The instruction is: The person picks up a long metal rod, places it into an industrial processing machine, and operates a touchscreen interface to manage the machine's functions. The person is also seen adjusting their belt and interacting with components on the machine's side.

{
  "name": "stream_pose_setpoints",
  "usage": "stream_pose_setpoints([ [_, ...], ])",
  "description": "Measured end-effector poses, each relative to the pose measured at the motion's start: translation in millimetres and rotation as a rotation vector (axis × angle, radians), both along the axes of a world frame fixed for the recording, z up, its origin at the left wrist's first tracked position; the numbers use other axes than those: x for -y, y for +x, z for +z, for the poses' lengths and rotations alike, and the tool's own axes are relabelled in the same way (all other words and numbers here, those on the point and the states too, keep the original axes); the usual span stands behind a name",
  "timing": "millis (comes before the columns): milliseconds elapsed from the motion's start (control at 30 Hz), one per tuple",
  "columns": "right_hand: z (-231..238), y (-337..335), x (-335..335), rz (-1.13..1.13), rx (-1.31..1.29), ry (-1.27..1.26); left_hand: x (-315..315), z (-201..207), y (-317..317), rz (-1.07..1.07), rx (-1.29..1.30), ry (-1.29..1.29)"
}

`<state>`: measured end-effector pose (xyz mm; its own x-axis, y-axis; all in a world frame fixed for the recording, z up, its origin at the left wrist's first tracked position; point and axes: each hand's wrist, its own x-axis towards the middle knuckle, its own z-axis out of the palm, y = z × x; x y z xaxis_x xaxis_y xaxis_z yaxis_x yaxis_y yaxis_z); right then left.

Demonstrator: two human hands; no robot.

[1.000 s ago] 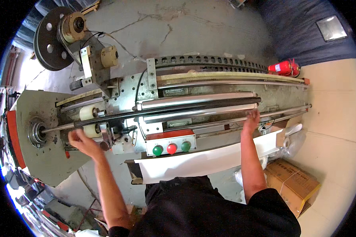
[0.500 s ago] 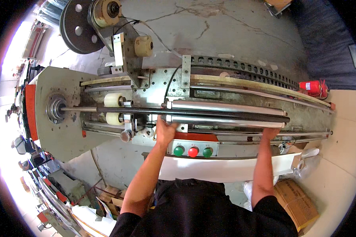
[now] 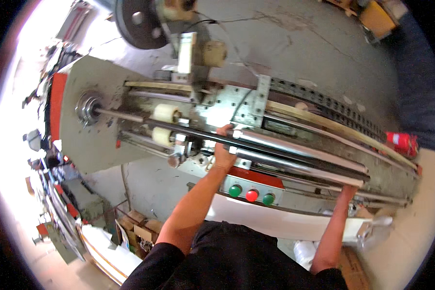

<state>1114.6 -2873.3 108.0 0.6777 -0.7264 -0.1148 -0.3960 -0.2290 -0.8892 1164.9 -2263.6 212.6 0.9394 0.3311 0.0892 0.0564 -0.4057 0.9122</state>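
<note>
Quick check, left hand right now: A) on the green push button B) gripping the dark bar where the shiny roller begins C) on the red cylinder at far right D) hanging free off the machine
B: the left hand is wrapped over the dark bar just beside the end of the shiny roller, above the green button.

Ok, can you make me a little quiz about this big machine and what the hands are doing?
1. True or false: the left hand grips the dark bar that runs across the machine.
2. The three round buttons below that hand are coloured, left to right: A) green, red, green B) red, red, blue C) yellow, green, red
3. Fill in: the right hand reaches up under the far end of the shiny ______.

Key: 1 true; 2 A; 3 rollers
</note>
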Motion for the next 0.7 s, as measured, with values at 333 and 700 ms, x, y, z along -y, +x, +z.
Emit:
stream_pose_setpoints([
  [333, 33.6, 64.4, -89.4, -0.041, 0.237, -0.153, 6.9, 33.1, -27.1, 0.014, -0.143, -0.172],
  [700, 28.3, 47.5, 69.8, 0.027, -0.401, -0.147, -74.1, 153.6, -191.4, -0.035, -0.227, -0.134],
])
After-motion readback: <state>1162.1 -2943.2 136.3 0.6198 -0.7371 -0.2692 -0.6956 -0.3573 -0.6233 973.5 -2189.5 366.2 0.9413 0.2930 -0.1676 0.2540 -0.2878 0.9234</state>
